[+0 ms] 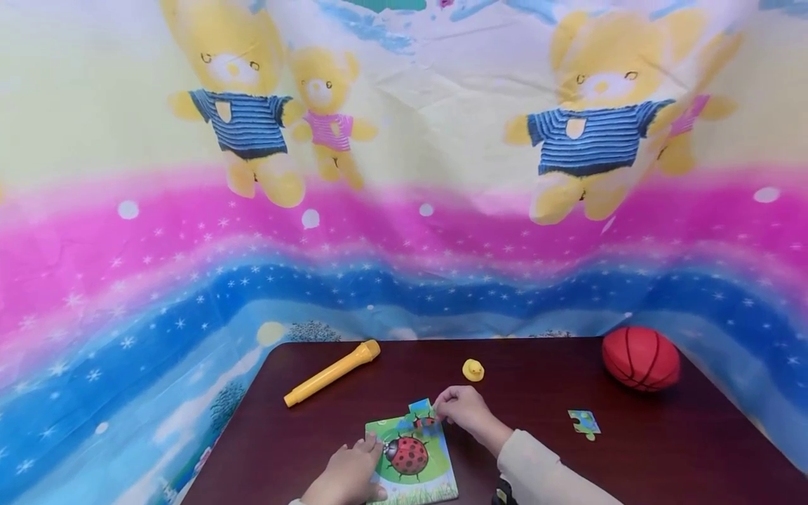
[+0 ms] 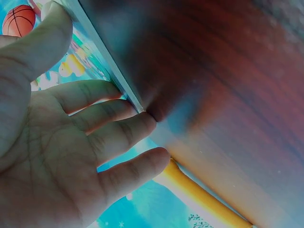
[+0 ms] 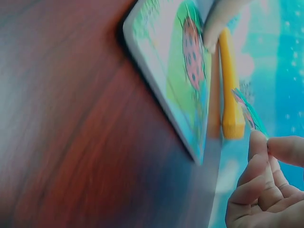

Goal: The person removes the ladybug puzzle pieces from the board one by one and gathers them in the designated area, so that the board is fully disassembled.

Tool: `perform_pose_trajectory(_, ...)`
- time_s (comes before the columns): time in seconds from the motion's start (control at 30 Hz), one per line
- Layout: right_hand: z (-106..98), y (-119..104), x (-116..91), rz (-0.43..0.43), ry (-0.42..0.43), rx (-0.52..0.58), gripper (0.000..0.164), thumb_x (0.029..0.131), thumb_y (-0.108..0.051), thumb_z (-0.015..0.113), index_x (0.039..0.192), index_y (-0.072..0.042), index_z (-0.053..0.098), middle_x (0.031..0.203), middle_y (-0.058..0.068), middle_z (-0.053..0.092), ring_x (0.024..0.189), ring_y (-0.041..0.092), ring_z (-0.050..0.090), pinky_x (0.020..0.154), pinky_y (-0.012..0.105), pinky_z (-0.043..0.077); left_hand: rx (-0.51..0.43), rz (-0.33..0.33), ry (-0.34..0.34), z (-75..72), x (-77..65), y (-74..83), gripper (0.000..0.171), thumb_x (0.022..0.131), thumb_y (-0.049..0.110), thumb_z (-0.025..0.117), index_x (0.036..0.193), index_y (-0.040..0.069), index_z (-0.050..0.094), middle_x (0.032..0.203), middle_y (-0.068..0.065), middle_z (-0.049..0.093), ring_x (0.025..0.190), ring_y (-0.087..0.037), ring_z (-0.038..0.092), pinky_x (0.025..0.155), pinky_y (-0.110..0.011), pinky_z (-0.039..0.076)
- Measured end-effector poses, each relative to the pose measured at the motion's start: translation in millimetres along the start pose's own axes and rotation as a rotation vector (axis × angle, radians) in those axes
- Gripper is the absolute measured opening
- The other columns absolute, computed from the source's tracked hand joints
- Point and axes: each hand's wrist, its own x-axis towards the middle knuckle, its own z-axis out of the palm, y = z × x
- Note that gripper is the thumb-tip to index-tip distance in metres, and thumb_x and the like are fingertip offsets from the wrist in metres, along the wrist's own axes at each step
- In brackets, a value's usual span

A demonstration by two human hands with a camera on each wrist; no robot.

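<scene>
A flat puzzle board (image 1: 438, 459) with a ladybug picture on green lies at the near middle of the table. My left hand (image 1: 348, 471) rests at its left edge, and in the left wrist view the fingers (image 2: 128, 130) reach out nearly straight along the board's side. Above the board's top edge, my right hand (image 1: 466, 407) pinches a puzzle piece (image 1: 419, 406) between thumb and fingertips. That piece is held tilted, seen nearly edge-on in the right wrist view, with part of a red and black bug on it. Another puzzle piece (image 1: 585, 421) lies apart on the right.
A yellow toy microphone (image 1: 331, 374) lies slanted at the back left of the dark wooden table (image 1: 682, 449). Behind the right hand sits a small yellow duck (image 1: 473, 369). A red toy basketball (image 1: 640, 358) stands at the back right, before a printed bear curtain (image 1: 416, 231).
</scene>
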Motion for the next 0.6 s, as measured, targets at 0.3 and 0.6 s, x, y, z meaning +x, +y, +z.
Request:
perform_pose_trajectory(0.3, -27.8, 7.8, -2.8, 0.067, 0.044, 0.022, 0.012, 0.085, -0.015, 0.066, 0.085, -0.003, 0.068, 0.072, 0.004, 0.067, 0.067, 0.021, 0.056, 0.062, 0.037, 0.047, -0.036, -0.060, -0.029, 2.4, -8.7, -10.9, 0.066, 0.078, 0.034, 0.075, 0.133, 0.003, 0.053, 0.138, -0.018, 0.048, 0.123, -0.036, 0.048, 0.090, -0.053, 0.045)
perform_pose_trajectory(0.6, -73.4, 25.4, -7.8, 0.154, 0.164, -0.010, 0.011, 0.085, -0.015, 0.065, 0.088, -0.004, 0.069, 0.072, 0.005, 0.067, 0.069, 0.026, 0.057, 0.061, 0.035, 0.045, -0.054, -0.077, -0.026, 2.3, -8.2, -13.9, 0.068, 0.079, 0.031, 0.075, 0.133, -0.002, 0.051, 0.139, -0.021, 0.046, 0.123, -0.039, 0.047, 0.082, -0.048, 0.050)
